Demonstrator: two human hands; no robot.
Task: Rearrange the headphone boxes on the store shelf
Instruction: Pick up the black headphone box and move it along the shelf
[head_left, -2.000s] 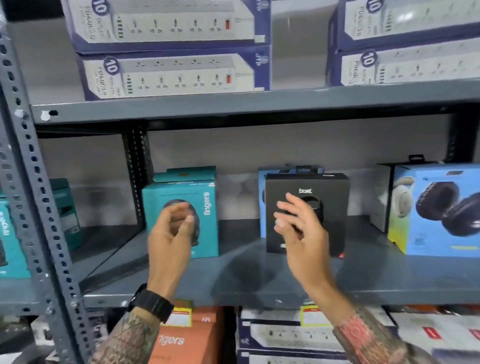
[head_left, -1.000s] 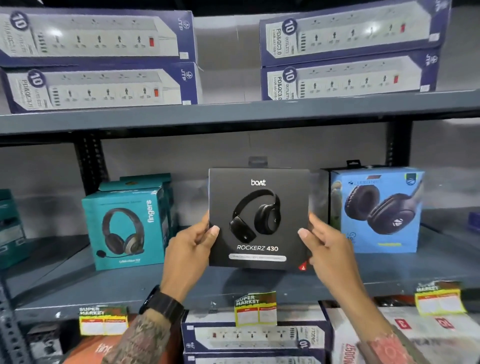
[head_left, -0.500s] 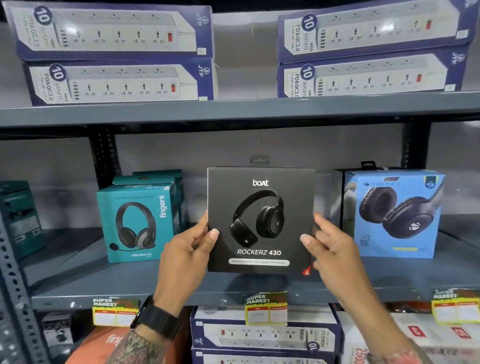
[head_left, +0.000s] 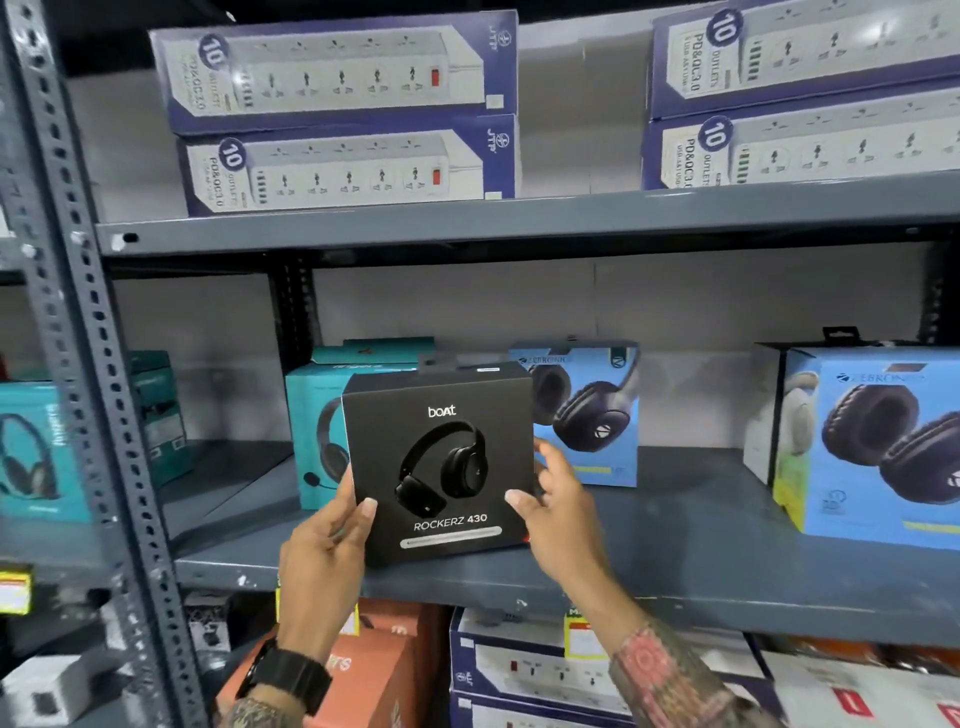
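A black headphone box (head_left: 441, 462) marked boAt Rockerz 430 is held upright over the front of the middle shelf (head_left: 675, 551). My left hand (head_left: 324, 561) grips its lower left edge and my right hand (head_left: 558, 519) its lower right edge. The box covers most of a teal headphone box (head_left: 317, 431) behind it on the left. A light blue headphone box (head_left: 587, 415) stands behind on the right. A larger light blue box (head_left: 878, 447) stands at the far right of the same shelf.
A perforated grey upright (head_left: 88, 364) runs down the left side. More teal boxes (head_left: 36, 452) sit in the bay beyond it. Power strip boxes (head_left: 337, 114) are stacked on the upper shelf. Orange and white boxes (head_left: 519, 670) fill the shelf below.
Both hands have carried the black box leftward and lower, so it now stands in front of the teal box. A light blue box that it hid is now in sight.
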